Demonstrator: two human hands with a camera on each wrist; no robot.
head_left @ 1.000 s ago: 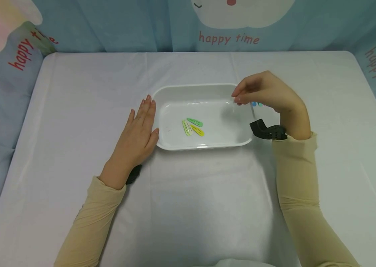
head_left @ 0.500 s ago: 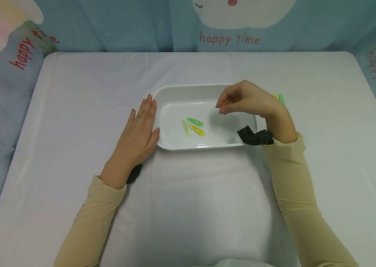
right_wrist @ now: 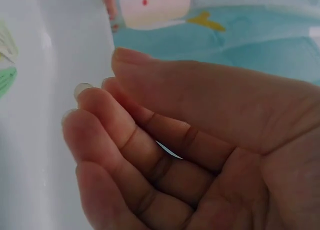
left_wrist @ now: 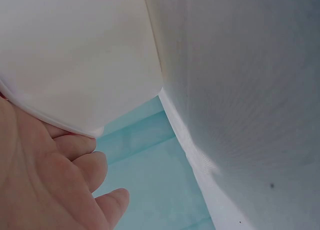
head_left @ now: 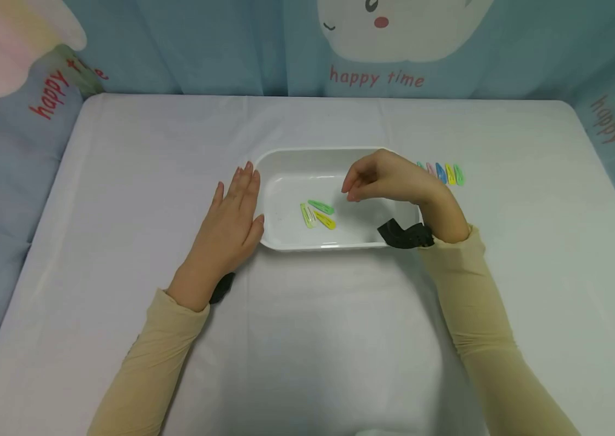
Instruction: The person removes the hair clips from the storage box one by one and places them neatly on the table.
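Note:
My left hand (head_left: 225, 221) lies along the left end of a white tray (head_left: 334, 247), its straight fingers touching the rim; the left wrist view shows those fingers (left_wrist: 90, 170) against the tray's side (left_wrist: 85, 49). Inside the tray are several snap hair clips: a green one (head_left: 320, 207), a yellow one (head_left: 325, 220) and pale ones (head_left: 306, 215). Over the tray's right half hovers my right hand (head_left: 386, 178), to the right of these clips. Its fingers are loosely bent, and nothing shows between thumb and fingertips in the right wrist view.
Beyond the tray's right end, more hair clips lie in a row on the white cloth, among them blue (head_left: 441, 173), yellow (head_left: 451, 174) and green (head_left: 458, 175). My right wrist partly covers that side. A blue printed curtain (head_left: 231, 48) borders the table (head_left: 176, 133).
My right hand has moved left from the tray's right edge to above its inside, uncovering the row of hair clips. My left hand stays at the rim. The head view has tilted slightly.

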